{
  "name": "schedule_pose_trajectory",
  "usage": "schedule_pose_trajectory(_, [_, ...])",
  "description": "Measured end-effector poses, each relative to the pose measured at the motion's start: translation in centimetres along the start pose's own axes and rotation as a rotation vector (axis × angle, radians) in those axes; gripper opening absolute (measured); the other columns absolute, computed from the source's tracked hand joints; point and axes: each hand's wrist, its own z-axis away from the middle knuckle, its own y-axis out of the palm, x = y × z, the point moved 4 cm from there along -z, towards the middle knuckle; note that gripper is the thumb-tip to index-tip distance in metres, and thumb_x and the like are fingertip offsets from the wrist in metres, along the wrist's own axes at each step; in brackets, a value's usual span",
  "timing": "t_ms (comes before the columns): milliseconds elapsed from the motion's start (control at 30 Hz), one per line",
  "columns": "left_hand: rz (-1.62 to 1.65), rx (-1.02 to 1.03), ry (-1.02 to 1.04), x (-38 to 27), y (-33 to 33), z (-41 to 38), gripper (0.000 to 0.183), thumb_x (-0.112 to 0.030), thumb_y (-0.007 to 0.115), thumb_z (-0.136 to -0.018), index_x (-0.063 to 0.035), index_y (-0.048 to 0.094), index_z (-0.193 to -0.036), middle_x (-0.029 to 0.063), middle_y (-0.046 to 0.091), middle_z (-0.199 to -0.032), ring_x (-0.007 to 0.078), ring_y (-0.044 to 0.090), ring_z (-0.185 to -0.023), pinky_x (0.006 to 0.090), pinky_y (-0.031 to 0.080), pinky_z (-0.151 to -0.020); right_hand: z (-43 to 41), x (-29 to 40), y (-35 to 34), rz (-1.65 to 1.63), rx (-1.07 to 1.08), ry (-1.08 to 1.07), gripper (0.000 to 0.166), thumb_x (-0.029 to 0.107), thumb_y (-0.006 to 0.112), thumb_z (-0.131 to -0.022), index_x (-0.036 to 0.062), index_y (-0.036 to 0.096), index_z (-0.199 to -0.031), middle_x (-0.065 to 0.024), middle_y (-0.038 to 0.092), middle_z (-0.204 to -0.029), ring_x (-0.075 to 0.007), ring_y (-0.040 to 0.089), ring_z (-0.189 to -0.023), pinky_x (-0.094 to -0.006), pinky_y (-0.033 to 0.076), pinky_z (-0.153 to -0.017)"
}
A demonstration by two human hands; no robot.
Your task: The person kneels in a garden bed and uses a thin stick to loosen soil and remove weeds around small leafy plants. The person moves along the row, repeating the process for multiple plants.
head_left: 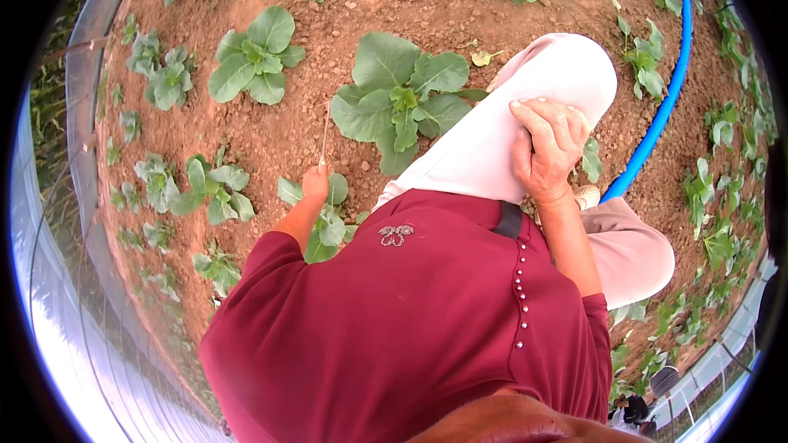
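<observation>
My left hand (315,182) is closed around the near end of a thin rod-like tool (325,132), whose far end reaches the brown soil. Just right of that tool grows a large broad-leaved green plant (403,98), perhaps a young brassica. Another leafy plant (253,60) stands farther off to the left. Below my left hand, a smaller plant (331,227) is partly covered by the hand, the forearm and the maroon top. My right hand (550,144) rests on the raised knee of the pale trousers (548,67), holding nothing, its fingers slightly curled and apart.
A blue hose (668,104) curves along the soil on the right. More seedlings (215,187) grow on the left, with dense rows (702,191) at the right. Translucent plastic sheeting (83,92) borders the left side. Dark items (637,409) lie at lower right.
</observation>
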Motion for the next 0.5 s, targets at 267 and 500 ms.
schedule_pose_trajectory(267, [0.039,-0.022,0.086,-8.4,-1.4,-5.2,0.050,-0.046,0.048,-0.096,-0.0016,0.067,-0.085,0.0166,0.066,-0.076,0.0332,0.063,-0.076,0.0432,0.047,-0.072,-0.5,0.2,-0.1,-0.056,-0.021,-0.020,0.036,0.006,0.063,-0.063,0.0140,0.071,-0.097,0.0014,0.066,-0.096,-0.0185,0.061,-0.091,-0.0346,0.038,-0.086])
schedule_pose_trajectory(500, [0.298,0.026,0.409,-31.2,-2.0,-6.9,0.041,-0.043,0.053,-0.095,-0.0050,0.066,-0.087,0.0031,0.056,-0.061,0.0119,0.053,-0.055,0.0312,0.042,-0.053,0.2,-0.4,0.0,-0.007,0.013,-0.005,0.033,0.005,0.062,-0.067,0.0128,0.069,-0.099,-0.0007,0.066,-0.098,-0.0214,0.060,-0.092,-0.0382,0.040,-0.088])
